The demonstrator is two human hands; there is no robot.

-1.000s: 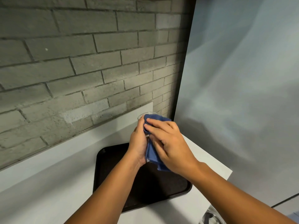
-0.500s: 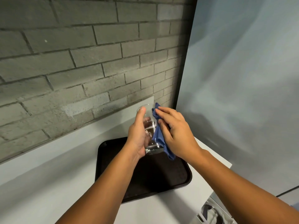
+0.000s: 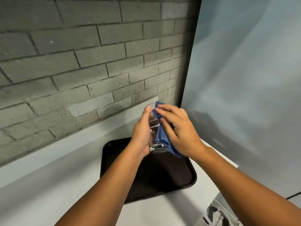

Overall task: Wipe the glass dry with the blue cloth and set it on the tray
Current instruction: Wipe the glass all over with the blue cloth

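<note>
left hand (image 3: 141, 136) grips glass (image 3: 154, 128) | right hand (image 3: 177, 131) — blue cloth (image 3: 162, 137) pressed on

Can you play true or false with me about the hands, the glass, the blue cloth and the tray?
1. The left hand holds the glass. True.
2. The glass is standing on the tray. False: it is held up in the air above the tray.
3. The right hand presses the blue cloth against the glass. True.
4. The tray is white. False: it is dark, and it lies on a white counter.
5. The wall behind the counter is grey brick. True.
6. The cloth lies flat on the counter. False: it is in the right hand, against the side of the glass.
</note>
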